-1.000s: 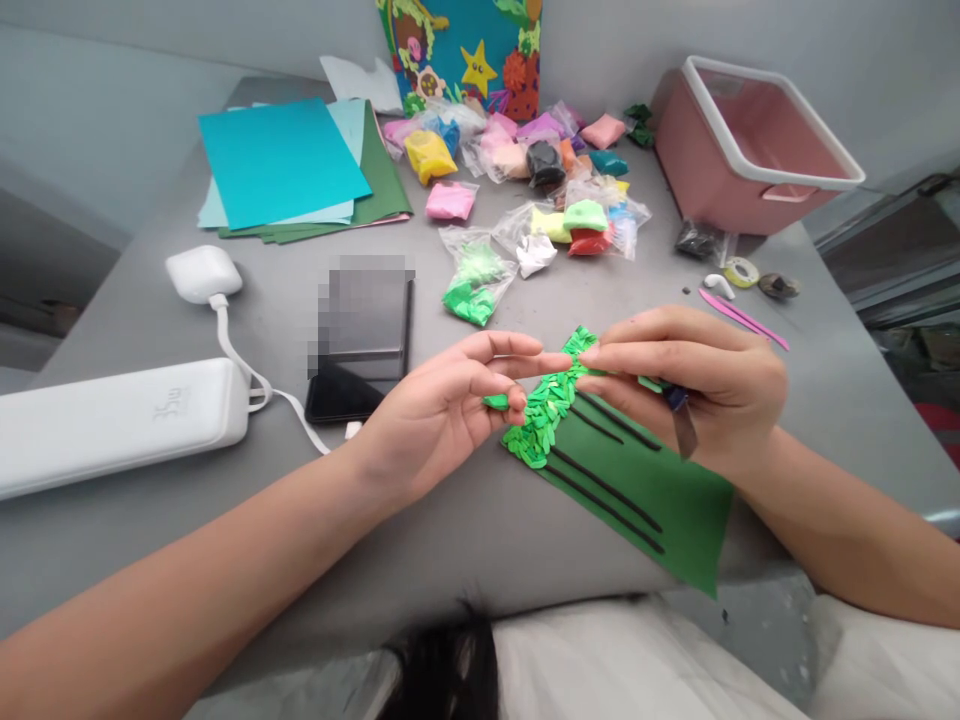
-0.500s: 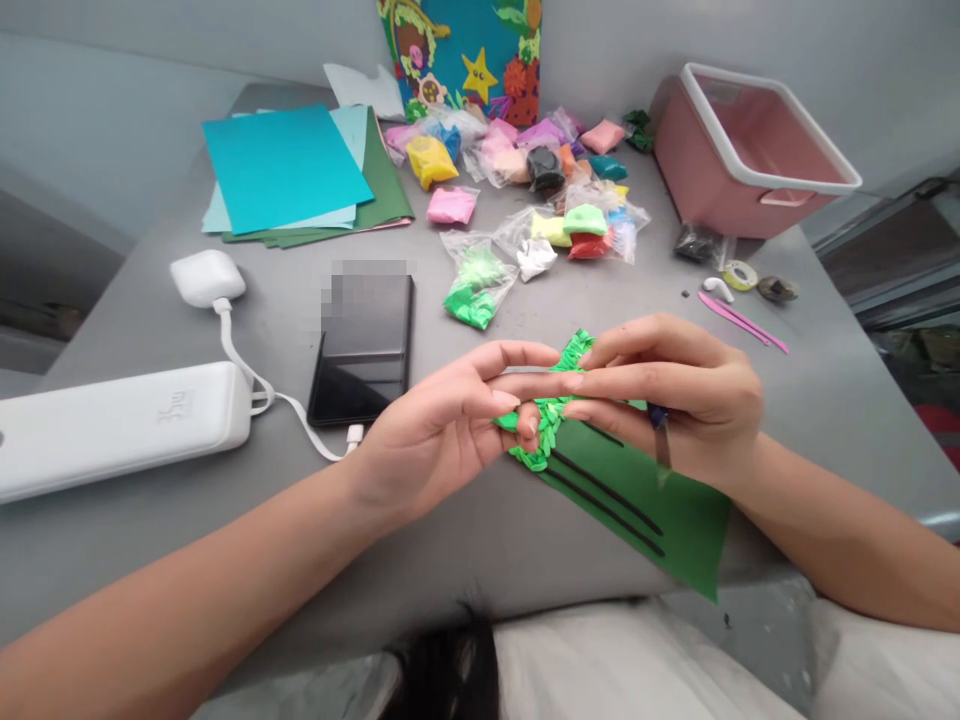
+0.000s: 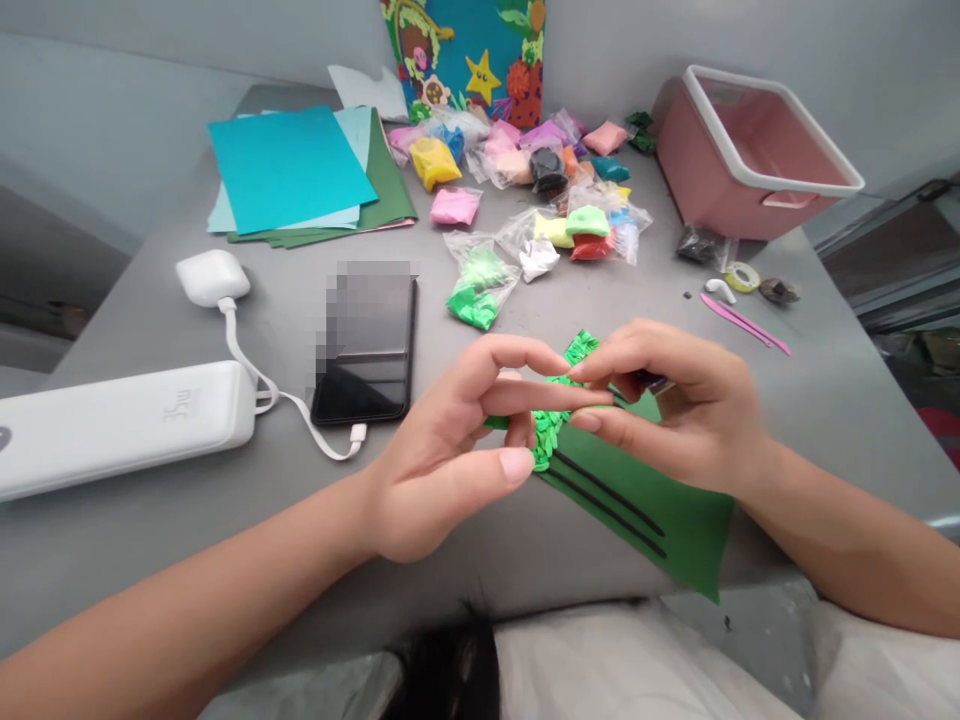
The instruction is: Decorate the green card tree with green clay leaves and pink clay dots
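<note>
A dark green card (image 3: 679,505) lies on the grey table (image 3: 172,520) in front of me, with black clay strips (image 3: 609,492) along it and several small bright green clay leaves (image 3: 581,348) at its far end. My left hand (image 3: 442,455) hovers over the leaves, index finger stretched toward the right hand and lower fingers curled on a bit of green clay (image 3: 495,423). My right hand (image 3: 679,410) meets it fingertip to fingertip in a pinch and holds a small dark tool (image 3: 651,381) in its palm.
A phone (image 3: 367,355) cabled to a white power bank (image 3: 120,425), and an earbud case (image 3: 212,277), lie left. Behind are bags of coloured clay (image 3: 480,285), a stack of paper sheets (image 3: 296,170), a clay picture (image 3: 472,55), a pink bin (image 3: 750,150), a pink stick (image 3: 742,320) and a tape roll (image 3: 741,275).
My left hand has turned thumb-down and drawn nearer, its index finger now sliding between the right hand's fingers. The right hand has tipped, so the tool's blade is hidden.
</note>
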Motion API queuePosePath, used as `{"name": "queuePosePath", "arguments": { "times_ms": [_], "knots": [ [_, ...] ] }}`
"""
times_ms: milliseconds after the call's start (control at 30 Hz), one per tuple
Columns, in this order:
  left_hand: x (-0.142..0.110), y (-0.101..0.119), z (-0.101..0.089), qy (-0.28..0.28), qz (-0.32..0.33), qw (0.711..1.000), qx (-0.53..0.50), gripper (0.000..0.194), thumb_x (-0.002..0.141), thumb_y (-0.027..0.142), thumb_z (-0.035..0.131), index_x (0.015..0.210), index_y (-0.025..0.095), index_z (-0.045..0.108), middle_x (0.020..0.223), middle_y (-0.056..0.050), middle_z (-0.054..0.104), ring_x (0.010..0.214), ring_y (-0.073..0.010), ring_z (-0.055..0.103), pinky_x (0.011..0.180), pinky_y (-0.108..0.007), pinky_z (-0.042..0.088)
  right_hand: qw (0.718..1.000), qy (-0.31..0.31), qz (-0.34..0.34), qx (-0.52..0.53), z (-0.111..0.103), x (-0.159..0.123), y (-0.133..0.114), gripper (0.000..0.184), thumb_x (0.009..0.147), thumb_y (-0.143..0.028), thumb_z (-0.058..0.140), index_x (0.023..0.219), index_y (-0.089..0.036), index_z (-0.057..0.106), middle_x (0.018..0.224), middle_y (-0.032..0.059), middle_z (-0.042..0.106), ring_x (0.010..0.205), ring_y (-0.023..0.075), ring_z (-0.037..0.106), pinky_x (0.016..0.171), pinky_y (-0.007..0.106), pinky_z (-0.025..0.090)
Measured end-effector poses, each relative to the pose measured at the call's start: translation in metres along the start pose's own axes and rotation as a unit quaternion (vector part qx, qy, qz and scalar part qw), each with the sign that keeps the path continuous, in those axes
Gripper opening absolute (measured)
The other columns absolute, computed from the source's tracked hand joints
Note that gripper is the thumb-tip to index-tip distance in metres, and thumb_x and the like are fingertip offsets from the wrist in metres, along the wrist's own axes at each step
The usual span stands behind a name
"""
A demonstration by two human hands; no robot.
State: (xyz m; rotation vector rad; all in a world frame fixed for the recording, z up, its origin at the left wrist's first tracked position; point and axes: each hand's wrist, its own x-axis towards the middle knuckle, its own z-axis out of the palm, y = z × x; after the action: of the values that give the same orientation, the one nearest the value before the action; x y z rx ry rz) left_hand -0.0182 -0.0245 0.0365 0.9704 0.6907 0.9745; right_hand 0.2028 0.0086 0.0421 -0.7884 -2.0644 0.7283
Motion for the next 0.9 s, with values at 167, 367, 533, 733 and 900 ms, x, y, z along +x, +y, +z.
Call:
{"name": "queuePosePath", "arguments": {
  "times_ms": [167, 367, 533, 733, 900],
  "knots": [
    [-0.003, 0.004, 0.006, 0.006, -0.014, 1.0, -0.023, 0.026, 0.082, 0.017, 0.073, 0.106, 0.023, 0.069, 0.096, -0.007, 0.081, 0.075, -0.0176, 0.066, 0.068, -0.029, 0.044, 0.999, -0.019, 0.019, 0.033, -0.005, -0.003, -0.002, 0.033, 0.08, -0.038, 0.086, 0.087, -0.019, 0.06, 0.066, -0.0078, 0.046, 0.057, 0.0064, 0.038, 0.051, 0.023, 0.035],
    [0.018, 0.003, 0.001, 0.114, -0.083, 0.988, -0.06, 0.026, 0.076, 0.011, 0.067, 0.102, 0.018, 0.064, 0.096, -0.01, 0.081, 0.051, -0.0088, 0.053, 0.061, -0.028, 0.049, 0.996, -0.064, 0.054, 0.026, -0.014, -0.005, 0.013, 0.042, 0.1, -0.057, 0.054, 0.125, -0.024, 0.05, 0.083, -0.0003, 0.054, 0.069, 0.0132, 0.053, 0.058, 0.027, 0.046],
    [0.026, 0.005, -0.001, 0.169, -0.124, 0.974, -0.09, 0.035, 0.075, 0.009, 0.061, 0.109, 0.01, 0.066, 0.084, -0.009, 0.077, 0.047, -0.0085, 0.045, 0.056, -0.029, 0.053, 0.972, -0.014, -0.09, -0.217, -0.017, 0.0, 0.023, 0.016, 0.1, -0.015, 0.051, 0.111, -0.025, 0.058, 0.084, 0.0009, 0.063, 0.069, 0.0146, 0.056, 0.064, 0.029, 0.046],
    [0.024, 0.005, 0.0, 0.155, -0.138, 0.975, -0.084, 0.039, 0.076, 0.01, 0.059, 0.114, 0.005, 0.07, 0.101, -0.018, 0.079, 0.046, -0.0072, 0.042, 0.055, -0.03, 0.056, 0.927, -0.03, -0.175, -0.331, -0.022, 0.003, 0.027, 0.027, 0.096, -0.008, 0.047, 0.106, -0.027, 0.062, 0.078, 0.0016, 0.067, 0.062, 0.0173, 0.05, 0.062, 0.033, 0.041],
    [0.024, 0.005, 0.0, 0.149, -0.142, 0.974, -0.09, 0.038, 0.075, 0.011, 0.06, 0.11, 0.007, 0.074, 0.099, -0.017, 0.079, 0.045, -0.0068, 0.044, 0.053, -0.03, 0.055, 0.923, -0.048, -0.185, -0.335, -0.021, 0.003, 0.028, 0.027, 0.094, -0.008, 0.05, 0.105, -0.029, 0.063, 0.082, 0.0022, 0.07, 0.063, 0.0175, 0.051, 0.062, 0.034, 0.042]
  ]
}}
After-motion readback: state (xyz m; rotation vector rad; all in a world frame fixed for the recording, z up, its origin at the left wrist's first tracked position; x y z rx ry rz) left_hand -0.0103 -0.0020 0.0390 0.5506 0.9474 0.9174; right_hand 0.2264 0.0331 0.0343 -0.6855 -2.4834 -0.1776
